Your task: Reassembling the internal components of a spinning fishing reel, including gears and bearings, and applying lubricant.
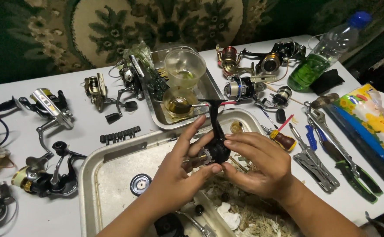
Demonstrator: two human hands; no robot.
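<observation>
Head view, hands: left hand (181,164) and right hand (255,164) meet at frame centre, both on a black reel body (214,147).
Left hand state: fingers curled around the reel body's left side, thumb tip pressed on its lower front, index finger raised and straight.
Right hand state: fingers pressed together, tips laid on the reel body's right side, thumb beneath.
Reel body place: held above the large metal tray (113,175), its black stem pointing toward 12 o'clock.
Tray contents: round black part (140,183) at 9 o'clock of the left hand; pale shavings and white scraps (244,215) at 6 o'clock of the hands.
12 o'clock: small steel tray (157,114) with two clear cups (184,66), the lower one holding yellowish liquid.
3 o'clock: red-handled screwdriver (282,136), folding multi-tool (317,164), green-handled pliers (354,173).
1 o'clock: several reels (240,87); plastic bottle (323,55) with green liquid, blue cap.
9 o'clock: more reels (47,175) on the white table (91,109); row of black bits (119,134).
</observation>
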